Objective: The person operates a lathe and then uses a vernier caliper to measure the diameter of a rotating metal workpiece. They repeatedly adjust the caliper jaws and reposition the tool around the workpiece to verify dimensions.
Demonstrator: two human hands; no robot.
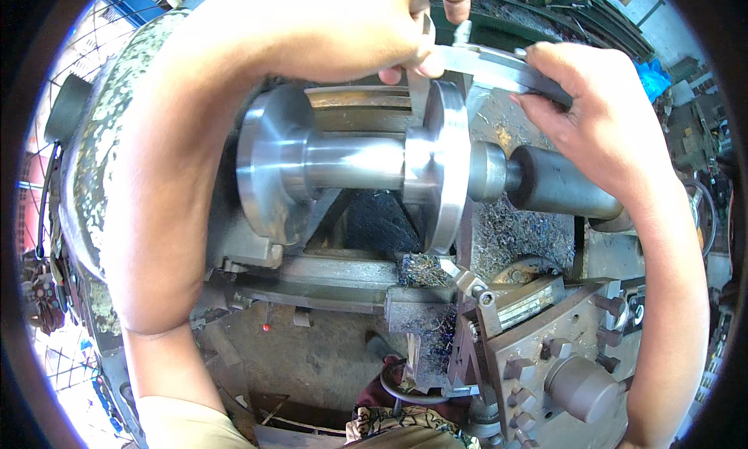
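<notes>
A metal workpiece [354, 162] with a shaft between two round flanges is mounted in a lathe, its bright surface turned smooth. Over its right flange [449, 168] lies a steel vernier caliper [492, 68], one flat jaw reaching down at the flange's left side. My left hand [409, 40], arched over the workpiece from the far side, pinches the caliper near its jaws; part of this hand is cut off by the upper edge. Around the other end of the caliper beam my right hand [588, 98] is closed, thumb and fingers on either side.
The tailstock [561, 182] supports the workpiece at the right. A tool post [569, 363] with several square-headed bolts and a cutting tool [467, 281] stands in front. Metal chips [522, 235] cover the carriage. The worn, painted headstock [97, 168] is at the left.
</notes>
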